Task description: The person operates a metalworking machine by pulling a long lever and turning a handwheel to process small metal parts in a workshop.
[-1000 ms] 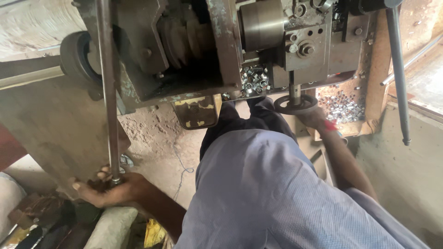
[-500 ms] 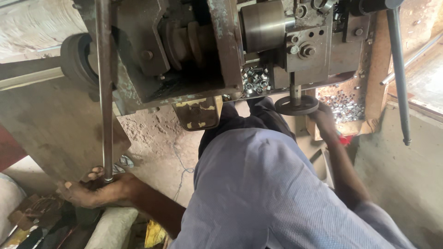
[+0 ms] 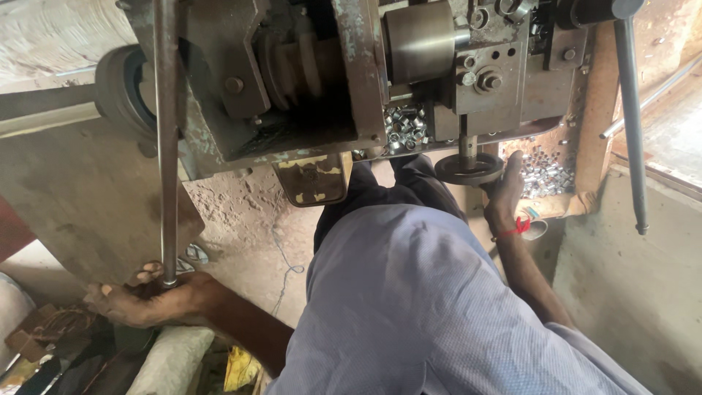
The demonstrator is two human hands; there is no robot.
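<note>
The left hand (image 3: 142, 300) is wrapped around the lower end of a long steel bar (image 3: 167, 146) that runs up alongside the heavy machine (image 3: 307, 88), gripping low where it can steady the bar. The right hand (image 3: 504, 192) cups the rim of a small dark handwheel (image 3: 468, 168) under the tool block, fingers curled as if to turn it, beside a heap of small metal rings (image 3: 545, 175)

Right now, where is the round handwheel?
The round handwheel hangs under the machine, right of centre in the head view, touching the right hand.
</note>
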